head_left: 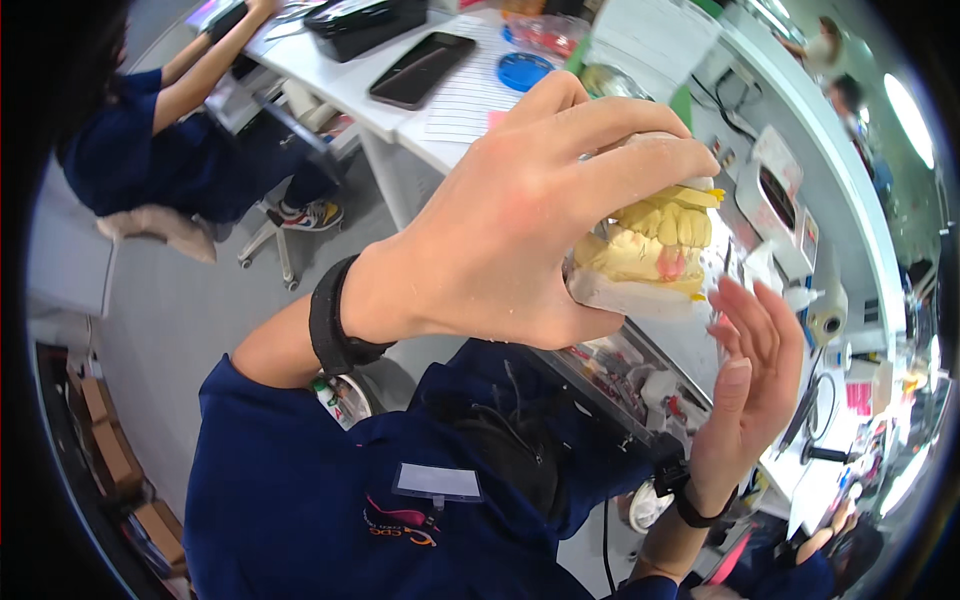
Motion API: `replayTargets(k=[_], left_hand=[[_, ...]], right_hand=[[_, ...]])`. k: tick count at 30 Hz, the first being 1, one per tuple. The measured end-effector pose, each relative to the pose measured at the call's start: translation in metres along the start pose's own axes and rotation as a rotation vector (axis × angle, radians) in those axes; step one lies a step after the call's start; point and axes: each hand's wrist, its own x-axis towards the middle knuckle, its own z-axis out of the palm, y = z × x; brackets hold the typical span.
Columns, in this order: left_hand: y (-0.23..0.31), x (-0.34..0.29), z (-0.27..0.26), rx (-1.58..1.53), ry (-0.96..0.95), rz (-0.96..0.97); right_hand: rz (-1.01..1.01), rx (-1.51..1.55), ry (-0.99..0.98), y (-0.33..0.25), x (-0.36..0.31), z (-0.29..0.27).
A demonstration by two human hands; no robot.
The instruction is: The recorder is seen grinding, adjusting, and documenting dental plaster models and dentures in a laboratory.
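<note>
My left hand point(490, 220) is raised in front of me and wrapped round a dental model point(650, 245). The fingers press on the top of the model and the thumb is under its white base. Yellowish teeth show in two closed rows, with a pink patch on the lower part. Much of the model's near side is hidden by the hand. Just below and to the right of it is my right hand point(755, 370), its fingers loosely curved and apart. I see nothing held in the right hand, and it does not appear to touch the model.
Beyond the hands, a white table holds a phone point(422, 70), a blue lid point(524, 71) and lined paper point(465, 110). An open drawer point(620, 385) full of small parts lies below the model. A white device point(780, 205) stands at right. A co-worker point(150, 150) sits at far left.
</note>
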Motion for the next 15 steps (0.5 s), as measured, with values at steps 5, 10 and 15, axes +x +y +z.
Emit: replayTargets(k=[5,10,15], left_hand=[[0.004,0.009,0.052,-0.144,-0.012,-0.024],[0.0,0.001,0.11,-0.386,0.074,-0.06],[0.012,-0.003,0.156,-0.647,0.001,-0.064]], right_hand=[[0.029,0.018,0.029,0.017,0.004,-0.014],[0.2,-0.239,0.088,0.058,0.001,-0.072],[0.296,-0.268,0.168,0.086,0.0,-0.148]])
